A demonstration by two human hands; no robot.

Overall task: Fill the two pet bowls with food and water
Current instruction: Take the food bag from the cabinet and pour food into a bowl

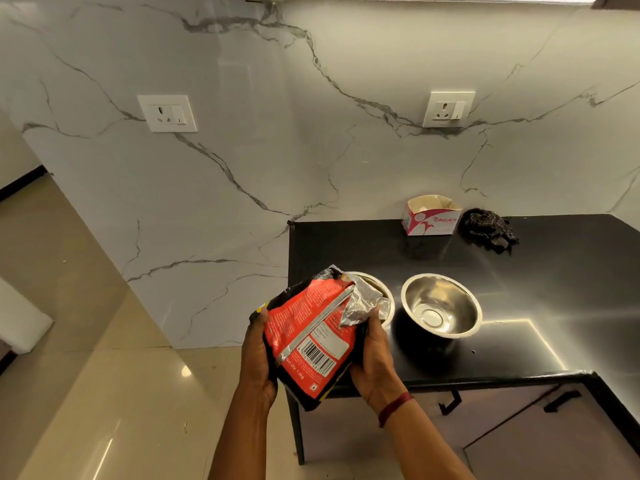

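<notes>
A red and black pet food bag [311, 337] with a silver torn top is held in both hands, tilted with its open end over the left steel bowl [382, 289]. My left hand [258, 358] grips the bag's left side and my right hand [372, 355] grips its right side near the foil opening. The bag hides most of the left bowl, so its contents cannot be seen. The right steel bowl [441, 304] stands beside it on the black countertop [554, 289] and looks empty.
A white and pink cardboard box [431, 216] and a dark crumpled cloth [490, 228] sit at the back of the counter by the marble wall. Cabinet doors with black handles [561, 400] lie below the counter. Tiled floor lies to the left.
</notes>
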